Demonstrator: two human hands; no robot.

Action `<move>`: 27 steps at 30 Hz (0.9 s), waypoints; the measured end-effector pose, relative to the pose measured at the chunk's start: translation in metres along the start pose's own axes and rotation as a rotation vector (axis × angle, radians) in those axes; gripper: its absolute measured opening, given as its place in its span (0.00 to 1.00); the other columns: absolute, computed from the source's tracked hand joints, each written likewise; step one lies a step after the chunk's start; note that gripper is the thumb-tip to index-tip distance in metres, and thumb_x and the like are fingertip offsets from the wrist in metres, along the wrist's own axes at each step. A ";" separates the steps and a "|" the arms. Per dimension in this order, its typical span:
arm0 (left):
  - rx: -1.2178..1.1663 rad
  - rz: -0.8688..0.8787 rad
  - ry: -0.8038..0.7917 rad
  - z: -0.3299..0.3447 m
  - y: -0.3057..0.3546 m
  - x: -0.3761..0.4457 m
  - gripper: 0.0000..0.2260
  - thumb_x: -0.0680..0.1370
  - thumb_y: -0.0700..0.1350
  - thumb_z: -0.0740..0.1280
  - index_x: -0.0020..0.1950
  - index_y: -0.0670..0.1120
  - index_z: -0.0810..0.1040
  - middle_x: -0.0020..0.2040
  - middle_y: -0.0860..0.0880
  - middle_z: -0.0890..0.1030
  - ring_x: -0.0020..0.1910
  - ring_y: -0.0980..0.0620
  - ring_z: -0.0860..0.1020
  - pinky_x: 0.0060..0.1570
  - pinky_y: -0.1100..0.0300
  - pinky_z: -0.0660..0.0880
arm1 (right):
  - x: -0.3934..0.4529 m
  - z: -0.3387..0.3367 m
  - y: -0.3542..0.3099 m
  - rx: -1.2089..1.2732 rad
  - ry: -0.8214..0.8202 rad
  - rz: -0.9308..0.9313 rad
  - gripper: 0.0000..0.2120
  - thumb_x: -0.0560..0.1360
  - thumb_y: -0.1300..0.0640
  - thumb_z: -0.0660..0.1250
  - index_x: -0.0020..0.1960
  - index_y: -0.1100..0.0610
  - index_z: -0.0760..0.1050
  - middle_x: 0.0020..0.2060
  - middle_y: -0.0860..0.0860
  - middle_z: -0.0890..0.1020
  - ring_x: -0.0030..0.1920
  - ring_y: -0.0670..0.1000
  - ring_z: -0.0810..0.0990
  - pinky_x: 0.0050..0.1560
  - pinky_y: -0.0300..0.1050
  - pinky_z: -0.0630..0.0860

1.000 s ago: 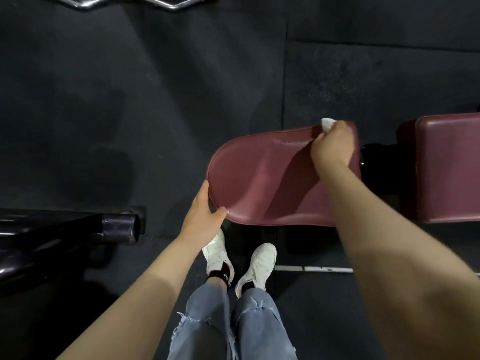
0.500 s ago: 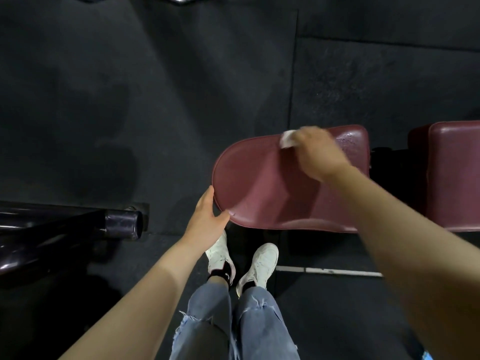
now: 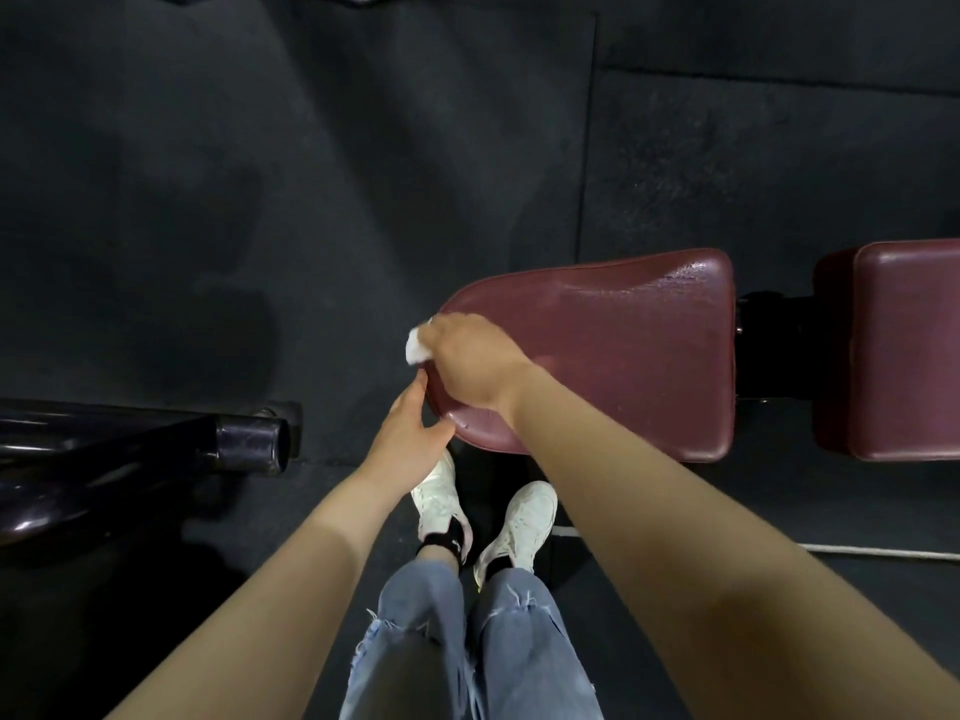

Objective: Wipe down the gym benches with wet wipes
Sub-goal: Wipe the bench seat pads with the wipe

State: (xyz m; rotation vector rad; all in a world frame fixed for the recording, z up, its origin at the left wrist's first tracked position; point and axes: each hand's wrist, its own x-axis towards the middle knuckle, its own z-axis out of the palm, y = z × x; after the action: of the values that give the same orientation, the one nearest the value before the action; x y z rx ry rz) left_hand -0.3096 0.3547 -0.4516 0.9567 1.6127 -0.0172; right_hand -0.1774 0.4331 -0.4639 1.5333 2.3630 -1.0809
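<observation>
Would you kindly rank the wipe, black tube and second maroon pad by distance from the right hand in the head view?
1. wipe, gripped in the right hand.
2. black tube, left, near the floor.
3. second maroon pad, far right edge.

Dark rubber floor mats (image 3: 363, 200) with seams, black metal tube (image 3: 249, 444) at left, dim light

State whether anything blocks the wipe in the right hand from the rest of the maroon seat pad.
Nothing lies on the seat pad. Only the left hand, holding the rounded rim right beside the wet wipe in the right hand, covers a patch.
</observation>
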 end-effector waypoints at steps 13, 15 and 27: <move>0.007 -0.042 -0.043 -0.003 0.006 -0.002 0.35 0.77 0.54 0.67 0.78 0.64 0.51 0.79 0.56 0.58 0.77 0.52 0.58 0.73 0.49 0.61 | -0.117 -0.028 0.140 0.268 0.676 1.125 0.12 0.73 0.65 0.60 0.55 0.64 0.77 0.54 0.62 0.81 0.56 0.63 0.79 0.57 0.49 0.72; -0.017 -0.046 -0.035 -0.003 0.007 -0.004 0.35 0.77 0.53 0.67 0.78 0.65 0.51 0.78 0.57 0.59 0.77 0.52 0.59 0.73 0.50 0.60 | -0.070 -0.006 0.093 0.241 0.683 0.818 0.17 0.69 0.67 0.60 0.54 0.58 0.80 0.52 0.55 0.82 0.54 0.57 0.80 0.59 0.44 0.72; -0.132 -0.074 -0.056 -0.004 0.012 -0.016 0.35 0.78 0.37 0.60 0.77 0.66 0.53 0.73 0.56 0.67 0.74 0.55 0.62 0.65 0.62 0.59 | -0.101 -0.029 0.119 -0.032 0.186 0.247 0.17 0.67 0.67 0.61 0.49 0.51 0.80 0.48 0.52 0.83 0.49 0.59 0.81 0.51 0.49 0.77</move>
State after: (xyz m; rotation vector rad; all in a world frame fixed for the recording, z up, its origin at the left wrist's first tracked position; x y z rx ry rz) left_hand -0.3067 0.3553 -0.4316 0.7879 1.5770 0.0116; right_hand -0.0217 0.4028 -0.4545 1.9278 2.2085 -0.8757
